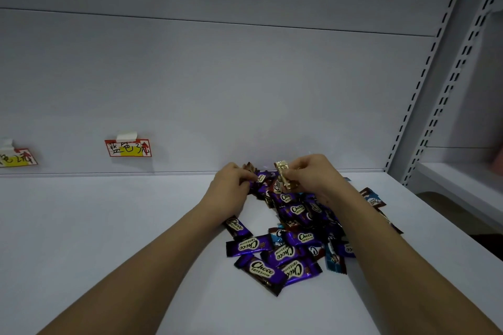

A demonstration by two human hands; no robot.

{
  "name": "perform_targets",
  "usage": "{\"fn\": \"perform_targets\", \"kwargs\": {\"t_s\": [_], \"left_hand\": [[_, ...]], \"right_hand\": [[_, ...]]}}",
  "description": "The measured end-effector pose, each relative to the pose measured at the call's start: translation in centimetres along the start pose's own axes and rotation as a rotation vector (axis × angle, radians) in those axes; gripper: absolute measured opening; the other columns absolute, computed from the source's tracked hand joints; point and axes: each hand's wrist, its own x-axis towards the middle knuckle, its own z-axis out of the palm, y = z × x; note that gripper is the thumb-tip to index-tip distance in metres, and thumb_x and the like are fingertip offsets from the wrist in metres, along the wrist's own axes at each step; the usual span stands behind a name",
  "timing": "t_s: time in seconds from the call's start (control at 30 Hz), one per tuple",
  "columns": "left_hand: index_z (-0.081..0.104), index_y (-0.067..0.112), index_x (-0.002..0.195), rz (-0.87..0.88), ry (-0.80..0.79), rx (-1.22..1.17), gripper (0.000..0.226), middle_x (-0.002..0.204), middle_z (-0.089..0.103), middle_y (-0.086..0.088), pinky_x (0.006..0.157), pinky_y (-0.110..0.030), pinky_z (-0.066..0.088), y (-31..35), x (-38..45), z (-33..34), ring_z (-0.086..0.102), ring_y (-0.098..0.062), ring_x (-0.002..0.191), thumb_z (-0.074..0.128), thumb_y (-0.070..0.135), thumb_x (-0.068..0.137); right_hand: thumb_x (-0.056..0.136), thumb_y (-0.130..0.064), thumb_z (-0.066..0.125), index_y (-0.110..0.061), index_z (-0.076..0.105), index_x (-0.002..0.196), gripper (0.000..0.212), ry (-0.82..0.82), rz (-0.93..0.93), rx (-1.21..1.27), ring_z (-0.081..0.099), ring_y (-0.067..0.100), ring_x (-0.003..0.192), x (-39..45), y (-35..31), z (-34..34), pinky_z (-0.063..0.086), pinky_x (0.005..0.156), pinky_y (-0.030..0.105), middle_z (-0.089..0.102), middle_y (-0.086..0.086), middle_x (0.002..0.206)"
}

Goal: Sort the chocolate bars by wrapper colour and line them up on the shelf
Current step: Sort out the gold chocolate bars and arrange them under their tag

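Lying in a loose heap on the white shelf (pixel 109 226), right of centre: a pile (pixel 296 236) of small chocolate bars, mostly purple wrappers printed "Choco", overlapping at all angles. Several purple bars fan out flat at the near edge, the nearest (pixel 261 272) lying diagonal, a second (pixel 249 245) just behind it, a third (pixel 236 226) partly under the left forearm. Blue-wrapped bars show among them: one (pixel 335 260) at the near right of the heap, another (pixel 374 198) lying apart at the far right beyond the right forearm. Left hand (pixel 234 187): at the far end of the heap, near the back panel (pixel 217 76), fingers curled and pinching a purple bar (pixel 260 178) that touches the pile. Right hand (pixel 310 174): beside the left, raised just above the heap, thumb and fingers pinching a gold bar (pixel 283 174) held nearly upright. The two hands are close but not touching. On the back panel, well left of the hands: a taped red-bordered label (pixel 128 147) with handwritten characters and a yellow patch; a second similar label (pixel 17 157) cut by the left frame edge. At right: slotted uprights (pixel 424 84) and part of a neighbouring shelf (pixel 457 185).
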Motion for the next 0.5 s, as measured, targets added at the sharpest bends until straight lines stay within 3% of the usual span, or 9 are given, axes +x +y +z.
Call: {"fn": "perform_targets", "kwargs": {"t_s": [0.07,0.17,0.23,0.33,0.4,0.5], "left_hand": [[0.07,0.019,0.115,-0.065,0.046,-0.169,0.031,0.107,0.053,0.0,0.064,-0.008,0.038,-0.3,-0.1,-0.7,0.055,-0.013,0.086,0.046,0.008,0.1],[0.071,0.021,0.107,-0.149,0.081,-0.577,0.03,0.102,0.064,-0.006,0.056,-0.026,0.048,-0.1,-0.8,-2.0,0.061,-0.016,0.069,0.047,0.005,0.099],[0.068,0.023,0.106,-0.147,0.114,-0.671,0.029,0.104,0.066,-0.007,0.059,-0.035,0.054,0.0,-0.9,-2.6,0.066,-0.019,0.071,0.046,0.005,0.1],[0.059,0.025,0.108,-0.163,0.157,-0.75,0.022,0.105,0.068,-0.009,0.063,-0.037,0.058,0.2,-0.8,-3.1,0.071,-0.028,0.081,0.049,0.007,0.1],[0.05,0.027,0.114,-0.171,0.158,-0.786,0.023,0.104,0.069,-0.006,0.061,-0.033,0.059,0.2,-0.8,-3.1,0.071,-0.027,0.085,0.052,0.01,0.098],[0.04,0.03,0.124,-0.191,0.146,-0.827,0.037,0.107,0.068,-0.002,0.059,-0.033,0.059,-0.1,-0.5,-3.0,0.071,-0.027,0.088,0.054,0.008,0.097]], "right_hand": [[0.084,-0.007,0.073,-0.001,0.071,0.086,0.007,0.017,0.034,-0.047,0.071,0.024,0.083,0.3,0.2,0.5,0.059,0.079,0.037,0.07,0.014,0.094],[0.082,-0.015,0.076,-0.001,0.073,0.086,0.014,0.053,0.024,-0.235,0.065,0.022,0.093,0.4,0.3,1.1,0.052,0.084,0.036,0.07,0.011,0.095],[0.084,-0.019,0.074,0.001,0.072,0.086,0.02,0.077,0.007,-0.35,0.065,0.025,0.094,0.3,0.3,1.6,0.053,0.085,0.038,0.07,0.014,0.095],[0.085,-0.023,0.074,-0.001,0.071,0.087,0.022,0.098,-0.017,-0.431,0.066,0.027,0.091,0.1,0.2,2.3,0.054,0.085,0.039,0.07,0.014,0.091],[0.082,-0.018,0.077,-0.007,0.067,0.088,0.016,0.084,-0.038,-0.373,0.066,0.024,0.087,0.1,0.3,2.6,0.055,0.082,0.038,0.069,0.009,0.089],[0.079,-0.008,0.078,-0.012,0.06,0.099,0.027,0.059,-0.089,-0.243,0.062,0.017,0.079,-0.1,0.3,2.7,0.05,0.066,0.028,0.062,0.0,0.085]]}}
